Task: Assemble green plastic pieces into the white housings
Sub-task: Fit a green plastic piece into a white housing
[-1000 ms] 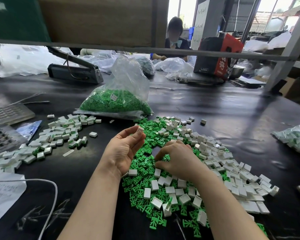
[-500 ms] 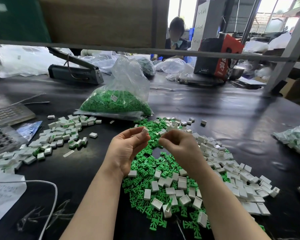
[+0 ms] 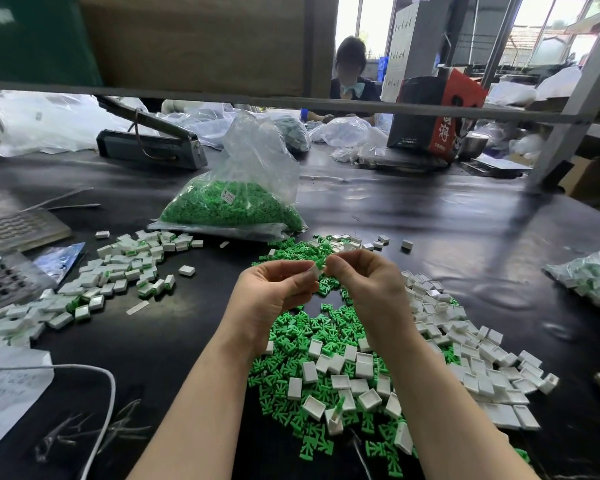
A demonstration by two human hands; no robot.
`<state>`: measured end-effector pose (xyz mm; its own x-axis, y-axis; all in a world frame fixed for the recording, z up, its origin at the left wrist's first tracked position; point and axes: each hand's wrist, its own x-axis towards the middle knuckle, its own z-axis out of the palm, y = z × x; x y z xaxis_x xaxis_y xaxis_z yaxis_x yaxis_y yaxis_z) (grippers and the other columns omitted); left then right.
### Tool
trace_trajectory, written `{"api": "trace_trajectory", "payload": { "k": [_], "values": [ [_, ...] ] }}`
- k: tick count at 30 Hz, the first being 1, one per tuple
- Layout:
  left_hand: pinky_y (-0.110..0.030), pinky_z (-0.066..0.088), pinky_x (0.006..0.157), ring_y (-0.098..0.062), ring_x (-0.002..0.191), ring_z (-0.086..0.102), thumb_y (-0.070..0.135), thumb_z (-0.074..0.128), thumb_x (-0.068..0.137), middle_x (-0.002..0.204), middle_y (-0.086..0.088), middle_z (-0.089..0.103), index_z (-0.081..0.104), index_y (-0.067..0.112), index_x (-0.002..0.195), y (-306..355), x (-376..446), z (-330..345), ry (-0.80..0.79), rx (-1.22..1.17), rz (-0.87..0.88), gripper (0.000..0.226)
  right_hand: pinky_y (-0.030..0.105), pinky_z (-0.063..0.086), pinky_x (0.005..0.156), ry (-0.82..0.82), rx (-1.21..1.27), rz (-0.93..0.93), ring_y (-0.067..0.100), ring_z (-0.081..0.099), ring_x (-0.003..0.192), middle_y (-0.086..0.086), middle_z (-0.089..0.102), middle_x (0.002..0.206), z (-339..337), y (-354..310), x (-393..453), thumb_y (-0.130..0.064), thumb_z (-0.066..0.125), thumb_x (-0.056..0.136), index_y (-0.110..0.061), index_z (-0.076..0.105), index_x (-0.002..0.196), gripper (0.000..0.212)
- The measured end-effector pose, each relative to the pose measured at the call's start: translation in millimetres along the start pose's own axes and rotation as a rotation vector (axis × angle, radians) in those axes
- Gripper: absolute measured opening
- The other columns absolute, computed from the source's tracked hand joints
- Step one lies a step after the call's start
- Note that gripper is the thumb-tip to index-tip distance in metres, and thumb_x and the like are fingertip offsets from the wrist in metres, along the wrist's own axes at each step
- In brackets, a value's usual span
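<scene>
Both hands were raised above the black table [image 3: 430, 237], fingertips meeting. The left hand [image 3: 274, 289] pinched a white housing [image 3: 314, 271], and the right hand [image 3: 368, 282] pinched a green piece [image 3: 321, 264] against it. Below lay a heap of green pieces [image 3: 302, 327] mixed with white housings [image 3: 471, 358]. A pile of assembled housings [image 3: 118, 268] sat to the left, a clear bag of green pieces [image 3: 236, 202] beyond.

Black tabletop [image 3: 430, 237]; grey heat sealer [image 3: 149, 147] upper left, red-and-black carton [image 3: 433, 116] upper right, seated person [image 3: 352, 74] top centre, white cable [image 3: 94, 393] and paper sheet [image 3: 7, 393] lower left.
</scene>
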<state>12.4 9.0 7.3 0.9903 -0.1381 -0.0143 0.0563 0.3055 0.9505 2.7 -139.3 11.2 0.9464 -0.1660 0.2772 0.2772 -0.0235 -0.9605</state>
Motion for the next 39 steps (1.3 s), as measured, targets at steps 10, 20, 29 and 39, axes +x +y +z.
{"api": "trace_trajectory", "payload": {
  "k": [10,20,29,39],
  "values": [
    [-0.026,0.056,0.073,-0.016,0.074,0.070,0.022,0.081,0.062,0.083,-0.010,0.076,0.080,0.017,0.081,1.0,-2.3,2.7,0.001,0.017,0.011,0.020,0.019,0.053,0.067,0.018,0.007,-0.028,0.008,0.065,0.070,0.005,0.071,0.079,0.2,1.9,0.2,-0.011,0.071,0.088,-0.016,0.069,0.080,0.009],
    [-0.021,0.058,0.068,-0.016,0.073,0.071,0.023,0.083,0.055,0.083,-0.010,0.076,0.080,0.016,0.079,1.2,-1.8,0.9,-0.012,-0.029,0.013,0.026,0.015,0.051,0.066,0.033,0.040,-0.033,0.006,0.065,0.069,0.002,0.070,0.077,0.2,2.2,0.7,-0.011,0.071,0.087,-0.016,0.068,0.081,0.008],
    [-0.020,0.055,0.062,-0.018,0.071,0.072,0.020,0.083,0.058,0.082,-0.013,0.075,0.080,0.012,0.080,0.1,-1.1,-1.3,0.017,-0.017,0.032,0.024,0.017,0.053,0.067,-0.017,0.001,-0.042,0.008,0.067,0.070,0.000,0.072,0.074,0.5,1.0,0.3,-0.011,0.072,0.086,-0.018,0.070,0.080,0.010],
    [-0.020,0.055,0.063,-0.017,0.069,0.071,0.016,0.081,0.061,0.079,-0.012,0.075,0.079,0.012,0.078,0.2,-2.1,0.3,0.034,0.019,0.075,0.018,0.015,0.051,0.064,-0.042,-0.064,-0.046,0.004,0.065,0.068,0.001,0.072,0.076,-3.7,1.2,0.7,-0.013,0.073,0.086,-0.018,0.069,0.081,0.008]
  ]
}}
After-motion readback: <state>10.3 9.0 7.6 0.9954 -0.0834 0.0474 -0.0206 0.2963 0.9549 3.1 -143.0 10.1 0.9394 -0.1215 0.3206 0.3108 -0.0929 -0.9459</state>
